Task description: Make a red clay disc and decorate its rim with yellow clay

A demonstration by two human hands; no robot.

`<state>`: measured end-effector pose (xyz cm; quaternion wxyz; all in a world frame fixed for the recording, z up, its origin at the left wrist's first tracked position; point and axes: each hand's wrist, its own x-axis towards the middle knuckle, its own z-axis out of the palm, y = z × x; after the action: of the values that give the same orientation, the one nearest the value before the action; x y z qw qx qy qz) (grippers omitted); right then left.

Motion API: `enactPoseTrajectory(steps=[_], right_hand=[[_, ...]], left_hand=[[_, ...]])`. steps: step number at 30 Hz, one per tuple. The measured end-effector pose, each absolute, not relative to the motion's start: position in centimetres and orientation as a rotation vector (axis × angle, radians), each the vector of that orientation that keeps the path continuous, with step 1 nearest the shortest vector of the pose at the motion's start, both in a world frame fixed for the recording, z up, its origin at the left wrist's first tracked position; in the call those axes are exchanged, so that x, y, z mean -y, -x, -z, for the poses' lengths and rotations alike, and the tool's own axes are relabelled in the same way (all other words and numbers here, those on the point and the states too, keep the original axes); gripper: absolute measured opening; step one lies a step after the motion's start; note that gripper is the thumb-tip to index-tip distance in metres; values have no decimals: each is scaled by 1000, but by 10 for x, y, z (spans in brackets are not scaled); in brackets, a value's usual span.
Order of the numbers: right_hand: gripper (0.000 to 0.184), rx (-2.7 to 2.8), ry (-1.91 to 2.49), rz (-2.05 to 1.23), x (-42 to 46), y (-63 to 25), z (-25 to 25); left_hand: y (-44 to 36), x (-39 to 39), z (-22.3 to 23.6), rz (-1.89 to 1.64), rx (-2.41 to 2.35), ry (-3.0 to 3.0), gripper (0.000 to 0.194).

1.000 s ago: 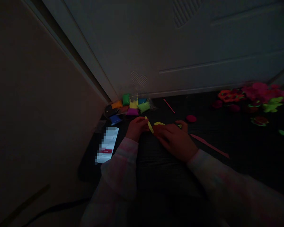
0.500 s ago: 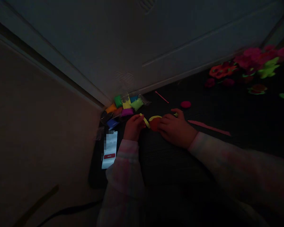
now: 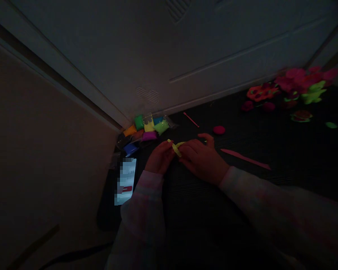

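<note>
My left hand (image 3: 159, 156) pinches a yellow clay strip (image 3: 175, 149) between thumb and fingertips. The strip leans across the gap between my two hands. Beside it, my right hand (image 3: 201, 158) is closed with its fingers over a clay piece, one finger raised. Only the piece's yellow edge (image 3: 180, 143) shows; its orange body is hidden by the fingers. A pink clay knife (image 3: 245, 159) lies right of my right hand, and a flat pink clay oval (image 3: 219, 130) lies beyond it. Farther back rests a thin pink modelling stick (image 3: 191, 119).
Bags of coloured clay (image 3: 149, 135) cluster at the back left against the white panel (image 3: 107, 56). A lit phone (image 3: 126, 183) lies by my left forearm. At the far right stand pink clay flowers (image 3: 298, 78) and other shaped clay pieces. The dark tabletop (image 3: 197, 202) is dimly lit.
My hands have come closer together, bringing the yellow strip against the clay piece. The orange surface, visible before, is now covered by my right fingers. The view has shifted slightly.
</note>
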<state>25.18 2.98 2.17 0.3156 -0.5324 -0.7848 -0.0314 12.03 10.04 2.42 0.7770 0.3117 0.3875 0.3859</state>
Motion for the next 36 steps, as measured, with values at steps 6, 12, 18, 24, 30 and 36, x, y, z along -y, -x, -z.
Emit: enactPoseTrajectory(steps=[6,12,18,24,30,36], right_hand=[[15,2058,1414,101,-31,-255,-22],[13,2056,1438,-3,-28,-257,-21],[9,2092,1420,-154,-26,-252,-19],[9,2091,1438,-219,-28,-252,-17],[12,2136,1439,-230,-27,-251,-15],[12,2166,1446,-254,-27,-249,-15]], left_hand=[[-119,-102,-22,-817,-886,-738,7],[-116,-102,-21,-804,-1234,-1290,12],[-115,-103,-17,-751,-1326,-1648,20],[-114,-102,-16,-763,-1374,-1778,12],[-115,-101,-20,-730,-1414,-1874,9],[-116,-101,-21,-659,-1453,-1992,9]])
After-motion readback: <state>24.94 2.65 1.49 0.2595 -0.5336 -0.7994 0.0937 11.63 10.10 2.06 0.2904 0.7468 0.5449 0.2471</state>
